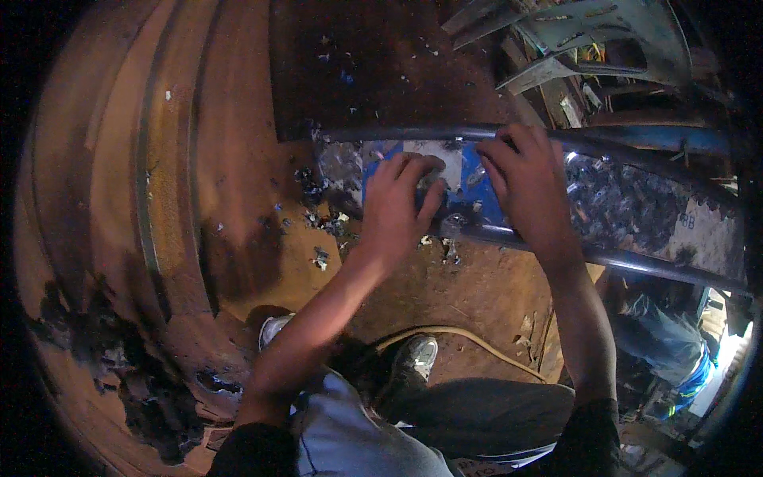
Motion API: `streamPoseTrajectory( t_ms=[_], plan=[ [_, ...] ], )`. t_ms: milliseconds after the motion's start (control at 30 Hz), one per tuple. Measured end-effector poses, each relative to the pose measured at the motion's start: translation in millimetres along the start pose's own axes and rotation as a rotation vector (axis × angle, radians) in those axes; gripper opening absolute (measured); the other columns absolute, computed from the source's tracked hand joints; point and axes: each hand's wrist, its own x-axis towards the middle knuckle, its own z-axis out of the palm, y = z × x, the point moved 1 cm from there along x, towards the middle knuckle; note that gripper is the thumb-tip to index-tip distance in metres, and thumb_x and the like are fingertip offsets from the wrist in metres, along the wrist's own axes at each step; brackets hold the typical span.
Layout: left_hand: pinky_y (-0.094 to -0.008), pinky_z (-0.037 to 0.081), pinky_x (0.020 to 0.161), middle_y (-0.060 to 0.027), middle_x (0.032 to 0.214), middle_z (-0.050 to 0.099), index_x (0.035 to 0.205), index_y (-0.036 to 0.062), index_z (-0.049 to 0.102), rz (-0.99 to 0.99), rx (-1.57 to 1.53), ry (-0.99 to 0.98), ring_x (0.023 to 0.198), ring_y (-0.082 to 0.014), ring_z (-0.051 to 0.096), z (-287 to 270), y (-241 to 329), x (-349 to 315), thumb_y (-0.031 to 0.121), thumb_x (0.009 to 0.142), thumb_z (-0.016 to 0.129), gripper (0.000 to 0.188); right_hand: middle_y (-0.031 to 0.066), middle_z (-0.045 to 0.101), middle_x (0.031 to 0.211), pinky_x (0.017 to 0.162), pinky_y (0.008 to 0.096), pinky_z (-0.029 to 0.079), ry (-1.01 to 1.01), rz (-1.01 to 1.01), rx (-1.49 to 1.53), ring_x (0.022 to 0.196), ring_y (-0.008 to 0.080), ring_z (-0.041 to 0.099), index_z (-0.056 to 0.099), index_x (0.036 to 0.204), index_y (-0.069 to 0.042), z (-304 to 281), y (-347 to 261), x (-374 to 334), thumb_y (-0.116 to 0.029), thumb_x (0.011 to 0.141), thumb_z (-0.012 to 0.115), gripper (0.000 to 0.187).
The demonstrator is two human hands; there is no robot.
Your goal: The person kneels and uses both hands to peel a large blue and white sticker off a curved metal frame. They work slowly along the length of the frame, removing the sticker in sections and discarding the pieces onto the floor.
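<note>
A long, narrow trough or bench (520, 133) with dark tubular edges runs across in front of me. Both my hands are over its middle, above a blue and white patch (477, 189). My left hand (401, 199) is curled toward the pale part, thumb and fingers bent inward; whatever they grip is hidden. To its right, my right hand (528, 183) has its fingertips and thumb close together at the blue part, and anything between them is too small to name. Dark shredded scraps (616, 199) cover the bench to the right, with more (343, 167) at its left end.
Loose scraps (320, 258) litter the brown floor by the bench's left end. A broken grey plastic chair (588, 40) lies at the far right. A yellowish hose (461, 331) curves past my shoe (417, 356). At the lower right is a clear plastic bag (664, 342).
</note>
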Motion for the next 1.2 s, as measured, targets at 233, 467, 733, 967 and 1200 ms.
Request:
streamPoseTrajectory(
  t_ms=[233,467,733,967,1200],
  plan=[
    [-0.0448,0.044,0.085,-0.0156,0.104,0.059,0.105,0.0044,0.063,0.013,-0.012,0.022,0.099,-0.0362,0.056,1,-5,-1,0.011,0.086,0.063,0.02,0.0093,0.06,0.096,0.082,0.041,0.045,0.011,-0.092,-0.072,0.096,0.0286,0.058,0.068,0.098,-0.007,7,-1,6,-0.009,0.08,0.067,0.018],
    [-0.0463,0.046,0.082,-0.0177,0.101,0.058,0.103,0.0026,0.062,0.001,-0.092,0.034,0.094,-0.0388,0.057,-1,-1,0,0.006,0.084,0.061,0.019,0.0101,0.06,0.096,0.083,0.0391,0.047,0.014,-0.114,-0.081,0.097,0.0288,0.058,0.066,0.099,-0.005,6,-4,2,-0.006,0.077,0.06,0.023],
    [-0.0425,0.047,0.085,-0.017,0.105,0.058,0.11,0.004,0.062,0.025,-0.086,-0.022,0.095,-0.0358,0.058,-7,3,7,0.005,0.087,0.059,0.023,0.013,0.061,0.095,0.084,0.0398,0.048,0.036,0.012,0.143,0.095,0.031,0.06,0.066,0.097,-0.003,1,4,3,-0.003,0.079,0.064,0.018],
    [-0.0432,0.049,0.085,-0.0156,0.106,0.061,0.115,0.01,0.066,0.18,-0.001,0.053,0.098,-0.034,0.06,15,8,31,0.012,0.083,0.068,0.032,0.0135,0.063,0.095,0.083,0.0377,0.049,0.077,0.158,0.15,0.092,0.0313,0.062,0.068,0.094,-0.002,-20,15,-6,-0.004,0.08,0.07,0.013],
    [-0.0412,0.047,0.077,-0.0055,0.097,0.063,0.101,0.0142,0.07,0.256,0.087,0.157,0.089,-0.0277,0.06,23,9,31,0.019,0.08,0.07,0.021,0.011,0.062,0.096,0.084,0.04,0.046,0.056,0.034,0.065,0.096,0.0299,0.059,0.07,0.095,-0.006,-8,12,-2,-0.011,0.081,0.068,0.015]
  ],
)
